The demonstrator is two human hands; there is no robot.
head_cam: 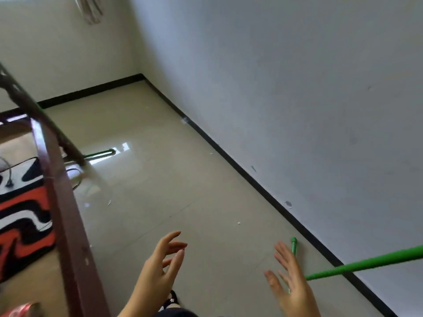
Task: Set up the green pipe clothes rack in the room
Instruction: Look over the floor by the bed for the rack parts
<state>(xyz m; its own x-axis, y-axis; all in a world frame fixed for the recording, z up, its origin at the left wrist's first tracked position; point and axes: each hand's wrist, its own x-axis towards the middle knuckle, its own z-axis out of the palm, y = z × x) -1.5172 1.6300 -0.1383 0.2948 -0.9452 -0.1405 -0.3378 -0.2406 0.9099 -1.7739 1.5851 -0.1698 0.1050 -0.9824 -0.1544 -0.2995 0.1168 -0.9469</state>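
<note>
A green pipe of the rack [366, 263] slants in from the right edge, ending just right of my right hand [291, 282]. A second green pipe end [294, 244] pokes up behind that hand's fingers, near the wall's black skirting. Another green pipe [100, 153] lies on the tiled floor farther off, partly hidden behind a dark wooden post. My left hand [161, 268] is raised with fingers spread and holds nothing. My right hand is also spread, palm toward the pipes, holding nothing.
A dark brown wooden bed frame [61, 202] runs along the left, with a red, black and white blanket [20, 216] and a cable with plug [9, 179] behind it. White walls with black skirting [229, 154] bound the floor. A curtain [90, 9] hangs top left.
</note>
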